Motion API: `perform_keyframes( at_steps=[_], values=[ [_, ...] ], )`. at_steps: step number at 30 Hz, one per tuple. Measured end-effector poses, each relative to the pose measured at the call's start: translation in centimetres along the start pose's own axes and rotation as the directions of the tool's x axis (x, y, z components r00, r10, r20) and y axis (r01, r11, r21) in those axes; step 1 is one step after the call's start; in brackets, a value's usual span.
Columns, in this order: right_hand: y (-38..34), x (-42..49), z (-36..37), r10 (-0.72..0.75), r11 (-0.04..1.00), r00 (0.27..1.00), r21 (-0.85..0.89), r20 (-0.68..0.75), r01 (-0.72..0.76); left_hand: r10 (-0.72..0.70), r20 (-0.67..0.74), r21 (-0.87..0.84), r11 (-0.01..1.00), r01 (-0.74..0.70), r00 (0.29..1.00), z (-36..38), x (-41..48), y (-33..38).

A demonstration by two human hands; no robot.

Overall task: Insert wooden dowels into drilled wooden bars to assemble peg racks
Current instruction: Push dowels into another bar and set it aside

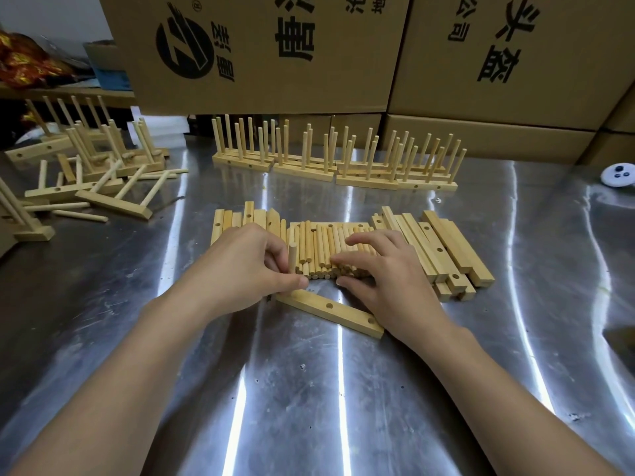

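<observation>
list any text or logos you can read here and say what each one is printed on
"头盔": large black print, turned round, on the right cardboard box.
"公司": smaller print beside it, on the same box.
"®": next to the round black logo on the left cardboard box.
Other characters on the left box: upside down and partly cut off by the frame, so not surely readable.

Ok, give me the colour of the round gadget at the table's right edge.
White with small dark dots; the round gadget shows in the head view.
</observation>
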State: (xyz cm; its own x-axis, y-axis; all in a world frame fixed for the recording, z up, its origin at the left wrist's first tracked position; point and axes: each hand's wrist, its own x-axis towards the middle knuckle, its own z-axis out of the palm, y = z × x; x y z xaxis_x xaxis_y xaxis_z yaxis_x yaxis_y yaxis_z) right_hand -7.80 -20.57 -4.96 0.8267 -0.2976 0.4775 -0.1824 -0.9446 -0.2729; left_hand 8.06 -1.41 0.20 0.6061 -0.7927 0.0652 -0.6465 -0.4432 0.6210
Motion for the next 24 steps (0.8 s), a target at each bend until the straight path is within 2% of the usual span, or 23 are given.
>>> perform_keyframes(
  at_steps=[10,13,15,16,17,19,20,21,24],
  values=[
    [-0.3,-0.1,-0.2,-0.066,0.997,0.997,0.037,-0.045,0.067,0.040,0.005,0.017,0.999,-0.041,0.999,0.1,0.2,-0.4],
    [-0.5,0.0,-0.8,-0.104,0.990,0.982,0.081,-0.158,0.118,0.046,0.015,0.013,0.999,-0.047,0.999,0.1,0.2,-0.5],
    [-0.8,0.0,-1.3,-0.010,0.969,0.962,0.234,-0.274,0.077,0.050,0.009,0.030,0.998,-0.050,0.999,0.0,0.2,-0.4],
    [-1.0,0.0,-1.5,0.099,0.930,0.946,0.367,-0.310,0.023,0.051,-0.008,0.027,0.998,-0.050,0.999,-0.1,0.2,-0.4],
    [-1.2,0.0,-1.8,0.233,0.847,0.922,0.530,-0.308,-0.037,0.049,-0.028,0.000,0.999,-0.049,0.998,-0.1,0.1,-0.3],
    [-1.6,0.1,-2.2,0.469,0.557,0.863,0.821,-0.187,-0.125,0.047,-0.057,-0.068,0.996,-0.051,0.997,-0.2,0.1,-0.2],
    [-1.6,0.1,-2.4,0.536,0.421,0.837,0.894,-0.110,-0.153,0.056,-0.068,-0.079,0.995,-0.061,0.996,-0.2,0.0,-0.2],
    [-1.5,0.1,-2.5,0.575,0.327,0.817,0.928,-0.046,-0.178,0.066,-0.077,-0.086,0.994,-0.072,0.995,-0.2,0.0,0.0],
    [-1.4,0.2,-2.6,0.606,0.216,0.793,0.946,0.063,-0.240,0.111,-0.113,-0.155,0.980,-0.128,0.987,0.0,0.1,0.2]
  ],
)
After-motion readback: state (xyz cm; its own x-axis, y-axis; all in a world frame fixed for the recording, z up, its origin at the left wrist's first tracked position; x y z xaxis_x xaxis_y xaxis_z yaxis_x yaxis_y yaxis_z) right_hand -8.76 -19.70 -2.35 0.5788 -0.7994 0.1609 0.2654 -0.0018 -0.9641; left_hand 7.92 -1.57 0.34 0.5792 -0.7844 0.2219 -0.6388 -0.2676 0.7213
